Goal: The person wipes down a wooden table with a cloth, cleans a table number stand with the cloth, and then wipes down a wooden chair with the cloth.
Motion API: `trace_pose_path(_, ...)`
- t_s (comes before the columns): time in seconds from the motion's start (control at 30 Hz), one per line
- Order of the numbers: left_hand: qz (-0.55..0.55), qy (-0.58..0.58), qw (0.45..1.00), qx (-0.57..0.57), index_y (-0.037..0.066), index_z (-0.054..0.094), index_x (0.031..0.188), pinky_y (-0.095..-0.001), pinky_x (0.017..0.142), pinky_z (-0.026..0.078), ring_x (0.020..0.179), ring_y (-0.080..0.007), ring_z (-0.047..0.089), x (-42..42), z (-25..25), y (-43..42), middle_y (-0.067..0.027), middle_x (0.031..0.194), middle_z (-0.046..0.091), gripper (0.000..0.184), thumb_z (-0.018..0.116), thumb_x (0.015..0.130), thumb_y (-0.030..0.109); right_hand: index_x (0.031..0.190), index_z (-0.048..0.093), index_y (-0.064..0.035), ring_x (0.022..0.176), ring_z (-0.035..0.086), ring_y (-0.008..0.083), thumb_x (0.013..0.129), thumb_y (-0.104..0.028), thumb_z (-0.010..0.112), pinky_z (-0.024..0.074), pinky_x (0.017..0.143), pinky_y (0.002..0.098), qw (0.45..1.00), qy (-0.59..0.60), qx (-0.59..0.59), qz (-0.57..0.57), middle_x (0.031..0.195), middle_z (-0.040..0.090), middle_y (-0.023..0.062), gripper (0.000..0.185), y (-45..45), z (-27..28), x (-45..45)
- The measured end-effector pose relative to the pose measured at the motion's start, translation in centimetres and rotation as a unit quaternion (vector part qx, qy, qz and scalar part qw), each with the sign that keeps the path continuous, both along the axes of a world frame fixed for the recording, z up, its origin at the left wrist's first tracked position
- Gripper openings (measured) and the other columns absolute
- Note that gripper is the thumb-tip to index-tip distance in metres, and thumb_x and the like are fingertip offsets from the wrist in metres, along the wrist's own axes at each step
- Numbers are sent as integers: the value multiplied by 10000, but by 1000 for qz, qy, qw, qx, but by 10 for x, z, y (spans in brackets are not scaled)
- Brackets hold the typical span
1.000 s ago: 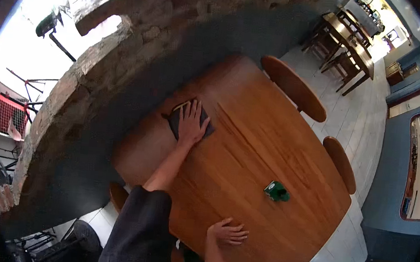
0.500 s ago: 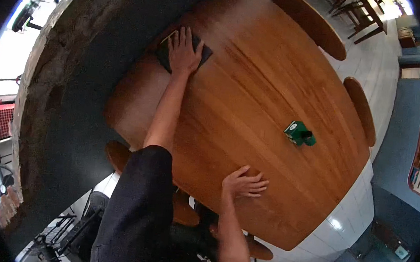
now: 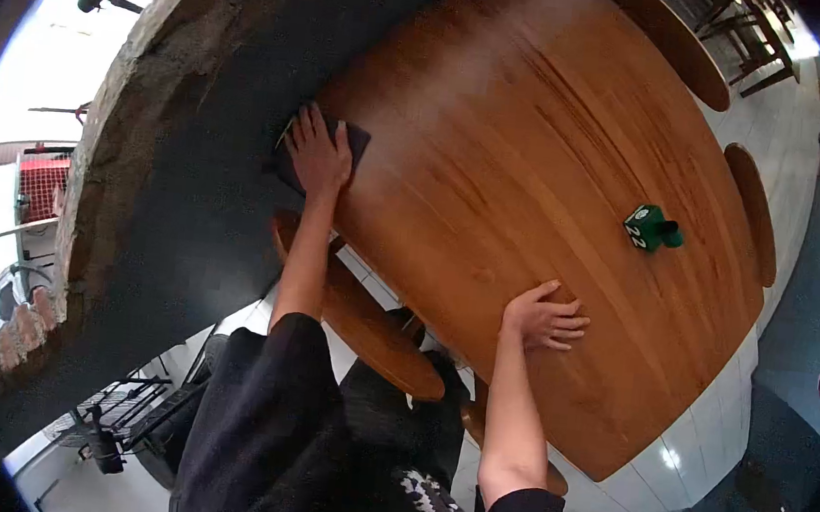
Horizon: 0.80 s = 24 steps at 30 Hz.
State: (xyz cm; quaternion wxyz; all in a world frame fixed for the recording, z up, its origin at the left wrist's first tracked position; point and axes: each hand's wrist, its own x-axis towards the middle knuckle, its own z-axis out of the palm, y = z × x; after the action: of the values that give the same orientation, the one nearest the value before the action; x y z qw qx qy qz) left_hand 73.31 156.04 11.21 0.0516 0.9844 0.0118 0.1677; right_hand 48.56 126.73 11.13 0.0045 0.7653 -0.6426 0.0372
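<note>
Pressing the left hand (image 3: 319, 158) flat over a dark folded cloth (image 3: 359, 143) at the left edge of the wooden table (image 3: 476, 164), just beside the dark wall (image 3: 212, 180), stretching its fingers out rather than gripping; resting the right hand (image 3: 543, 318) palm down near the front edge, keeping it unclenched and empty; facing a green block (image 3: 645, 228) marked 22, standing beyond the right hand

Left hand (image 3: 322, 161) on cloth (image 3: 357, 144) (right hand (image 3: 543, 318) on table (image 3: 494, 185))
</note>
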Motion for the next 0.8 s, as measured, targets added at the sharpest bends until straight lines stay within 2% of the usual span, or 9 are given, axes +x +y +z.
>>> trace_pose_path(0.13,69,5,998,12,40,321,1460,-538,1125,218,1357,-372,339,-16,2,14,-172,1491,346,638,305,1002,484,1428,269,-118,1418,131,441,942,-559,411,103,1107,637,1000,9,15,-17,1532,145,250,671,2,-2,0)
trace_pose_path(0.23,82,9,996,35,39,323,1459,-532,1127,218,1363,-373,331,-13,-2,13,-177,1486,352,635,305,1002,480,1402,310,-90,1405,157,460,939,-531,435,101,1096,655,999,-31,-40,-3,1518,176,265,652,0,-5,2)
trace_pose_path(0.33,81,15,995,49,39,306,1468,-537,1127,240,1370,-359,314,-13,-1,9,-182,1498,316,638,253,1015,486,1399,323,-90,1401,169,459,940,-527,435,110,1094,654,1000,-10,-6,-8,1520,181,260,643,-5,0,11)
trace_pose_path(0.4,70,27,996,50,37,294,1472,-535,1130,234,1370,-361,313,-7,2,-7,-181,1503,310,638,269,1013,479,1391,340,-91,1401,171,458,943,-524,434,119,1095,646,1000,6,-7,-5,1519,193,252,631,2,3,2)
trace_pose_path(0.47,49,27,998,41,35,282,1477,-532,1133,229,1371,-362,312,12,4,-49,-180,1508,304,639,284,1011,473,1389,346,-91,1401,173,456,943,-511,447,120,1098,641,1000,-8,-25,-4,1516,203,249,621,-3,1,2)
trace_pose_path(0.53,-30,18,999,22,30,282,1477,-529,1140,210,1375,-365,308,28,5,-89,-179,1517,293,650,336,997,465,1387,352,-91,1400,175,454,943,-498,460,121,1101,636,999,-18,-40,-11,1513,212,246,611,4,-4,-2)
trace_pose_path(0.63,-91,8,996,15,30,296,1472,-530,1139,206,1377,-363,309,69,2,-138,-174,1521,291,663,379,980,466,1401,330,-89,1405,178,424,953,-518,443,118,1115,603,998,7,-62,-1,1508,218,251,631,1,-7,-4)
trace_pose_path(0.8,-163,11,986,38,47,275,1485,-529,1150,177,1408,-332,264,151,-3,-175,-157,1534,273,698,351,977,519,1408,324,-68,1419,138,410,965,-494,445,91,1135,585,1000,-22,-4,-6,1522,190,243,627,2,3,-2)
